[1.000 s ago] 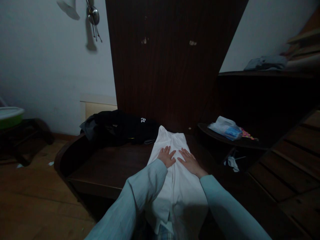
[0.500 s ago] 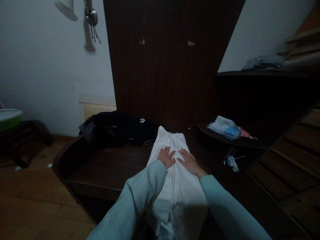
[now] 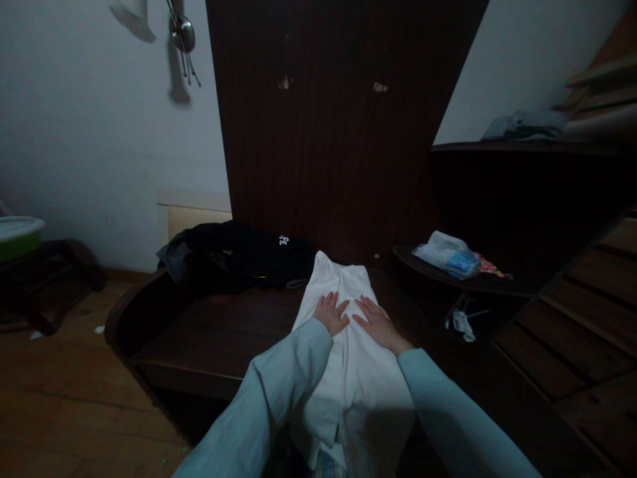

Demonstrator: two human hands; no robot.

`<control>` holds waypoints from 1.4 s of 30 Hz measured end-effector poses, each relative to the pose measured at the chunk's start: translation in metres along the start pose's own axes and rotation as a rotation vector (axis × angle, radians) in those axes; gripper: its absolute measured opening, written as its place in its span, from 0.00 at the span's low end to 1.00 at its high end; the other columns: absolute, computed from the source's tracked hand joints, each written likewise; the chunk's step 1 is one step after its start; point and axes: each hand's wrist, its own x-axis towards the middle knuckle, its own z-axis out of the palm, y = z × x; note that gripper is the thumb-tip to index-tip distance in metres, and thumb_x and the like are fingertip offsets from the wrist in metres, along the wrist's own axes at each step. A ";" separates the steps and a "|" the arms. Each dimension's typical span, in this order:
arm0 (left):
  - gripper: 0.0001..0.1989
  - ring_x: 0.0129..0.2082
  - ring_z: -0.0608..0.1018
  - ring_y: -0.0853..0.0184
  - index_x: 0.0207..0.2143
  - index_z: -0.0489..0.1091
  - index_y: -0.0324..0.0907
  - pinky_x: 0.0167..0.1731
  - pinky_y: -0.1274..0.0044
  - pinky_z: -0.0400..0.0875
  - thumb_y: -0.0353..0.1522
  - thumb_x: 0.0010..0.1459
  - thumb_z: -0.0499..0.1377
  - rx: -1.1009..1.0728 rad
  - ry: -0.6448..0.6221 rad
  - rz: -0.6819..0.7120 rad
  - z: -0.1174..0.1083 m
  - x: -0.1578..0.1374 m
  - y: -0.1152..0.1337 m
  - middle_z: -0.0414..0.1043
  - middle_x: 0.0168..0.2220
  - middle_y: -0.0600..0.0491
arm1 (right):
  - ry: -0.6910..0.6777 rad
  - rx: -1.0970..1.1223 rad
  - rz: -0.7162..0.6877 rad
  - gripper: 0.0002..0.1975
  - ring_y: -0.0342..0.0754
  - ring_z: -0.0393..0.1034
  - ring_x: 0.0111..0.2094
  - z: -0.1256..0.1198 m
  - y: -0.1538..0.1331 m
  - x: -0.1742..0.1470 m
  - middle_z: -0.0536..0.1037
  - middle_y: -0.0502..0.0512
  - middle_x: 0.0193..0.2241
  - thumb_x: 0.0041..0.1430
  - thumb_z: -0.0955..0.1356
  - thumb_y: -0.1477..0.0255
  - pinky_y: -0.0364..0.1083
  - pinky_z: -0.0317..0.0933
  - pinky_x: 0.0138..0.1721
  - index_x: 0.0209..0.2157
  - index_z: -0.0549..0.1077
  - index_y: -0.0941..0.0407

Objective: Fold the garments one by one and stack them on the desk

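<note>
A white garment (image 3: 358,372) lies lengthwise over the dark wooden bench, its near end hanging toward my lap. Its exact kind I cannot tell. My left hand (image 3: 332,314) rests flat on its upper left part, fingers spread. On the upper right part lies my right hand (image 3: 377,323), palm down with fingers apart. Between the two hands a crease runs down the middle of the cloth. Neither hand grips the fabric.
Dark clothing (image 3: 239,255) is heaped at the back left of the bench (image 3: 199,342). To the right, a curved shelf (image 3: 512,287) bears a clear plastic packet (image 3: 448,255). A green tub (image 3: 20,239) stands on a low stool at far left. A tall dark panel (image 3: 328,146) rises behind.
</note>
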 end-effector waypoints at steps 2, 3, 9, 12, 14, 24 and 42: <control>0.25 0.59 0.50 0.57 0.57 0.51 0.45 0.54 0.63 0.45 0.40 0.57 0.42 0.004 0.006 -0.004 0.000 -0.001 0.000 0.46 0.60 0.48 | -0.002 -0.004 -0.005 0.28 0.46 0.37 0.60 0.000 0.000 0.000 0.47 0.55 0.60 0.58 0.52 0.58 0.52 0.36 0.57 0.57 0.52 0.57; 0.25 0.59 0.50 0.57 0.57 0.51 0.45 0.54 0.63 0.46 0.40 0.57 0.42 0.007 0.011 -0.004 0.000 -0.001 0.000 0.47 0.60 0.48 | -0.003 -0.004 -0.007 0.28 0.47 0.37 0.60 -0.001 0.000 0.000 0.47 0.55 0.60 0.58 0.52 0.58 0.52 0.36 0.57 0.57 0.52 0.57; 0.25 0.59 0.50 0.57 0.57 0.52 0.45 0.54 0.63 0.46 0.40 0.57 0.43 0.013 0.020 0.002 0.002 0.001 -0.001 0.47 0.60 0.48 | 0.008 0.015 -0.007 0.28 0.47 0.38 0.60 0.000 0.000 0.000 0.48 0.54 0.60 0.58 0.52 0.57 0.53 0.36 0.57 0.57 0.53 0.54; 0.25 0.59 0.51 0.57 0.56 0.53 0.44 0.54 0.63 0.47 0.40 0.57 0.44 0.014 0.042 0.007 0.004 0.001 -0.001 0.48 0.60 0.47 | 0.013 0.014 -0.009 0.28 0.47 0.37 0.60 0.003 0.001 0.001 0.47 0.54 0.60 0.58 0.51 0.57 0.52 0.36 0.57 0.57 0.52 0.55; 0.24 0.59 0.52 0.58 0.56 0.53 0.45 0.54 0.63 0.48 0.40 0.57 0.43 0.013 0.067 0.012 0.005 -0.002 0.000 0.48 0.60 0.47 | 0.006 0.009 -0.009 0.29 0.46 0.36 0.60 0.003 0.001 0.001 0.47 0.54 0.60 0.58 0.51 0.56 0.52 0.36 0.57 0.57 0.52 0.55; 0.25 0.59 0.52 0.63 0.57 0.52 0.46 0.55 0.66 0.48 0.43 0.58 0.42 0.022 -0.045 0.161 -0.017 -0.091 -0.019 0.48 0.60 0.50 | -0.038 0.028 0.007 0.29 0.46 0.35 0.61 -0.009 -0.006 -0.004 0.44 0.54 0.61 0.58 0.52 0.57 0.51 0.33 0.57 0.58 0.50 0.56; 0.20 0.55 0.60 0.60 0.50 0.61 0.44 0.52 0.62 0.52 0.38 0.56 0.48 -0.079 0.130 0.068 -0.023 -0.135 -0.029 0.59 0.55 0.49 | -0.054 0.003 0.017 0.30 0.46 0.34 0.61 -0.008 -0.006 -0.003 0.43 0.54 0.61 0.59 0.50 0.55 0.50 0.33 0.57 0.58 0.49 0.56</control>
